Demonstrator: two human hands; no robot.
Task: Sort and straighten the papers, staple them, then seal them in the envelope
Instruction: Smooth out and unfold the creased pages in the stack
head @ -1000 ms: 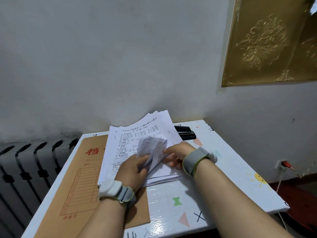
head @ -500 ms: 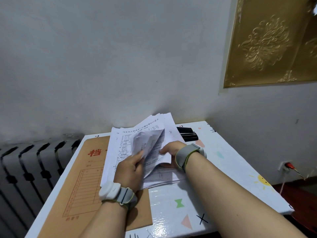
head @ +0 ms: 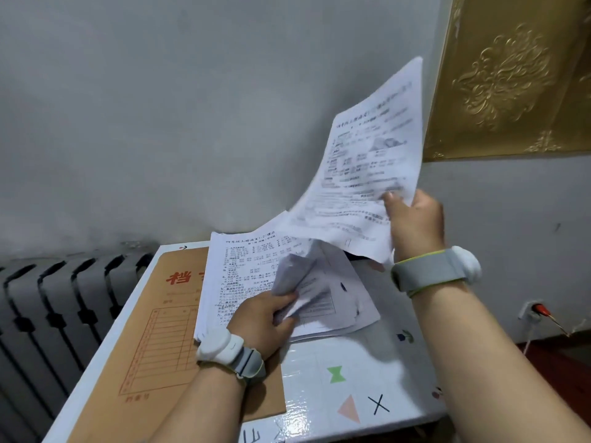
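A loose stack of printed white papers (head: 243, 266) lies on the table, overlapping the right part of a brown kraft envelope (head: 166, 334) with red print. My left hand (head: 265, 318) grips a crumpled, curled sheet (head: 297, 276) on top of the stack. My right hand (head: 415, 222) is raised above the table's far right and pinches the lower corner of one printed sheet (head: 367, 167), which hangs in the air, blurred. The stapler is almost entirely hidden behind that lifted sheet.
The small white table (head: 348, 372) has coloured shapes printed on it and stands in a corner of grey walls. A dark radiator (head: 57, 311) runs along its left side. A gold embossed panel (head: 511, 75) hangs upper right. A wall socket (head: 534, 310) sits low on the right.
My right hand has pulled one sheet off the stack and lifted it up and to the right. My left hand stays on the stack, still holding the crumpled sheet.
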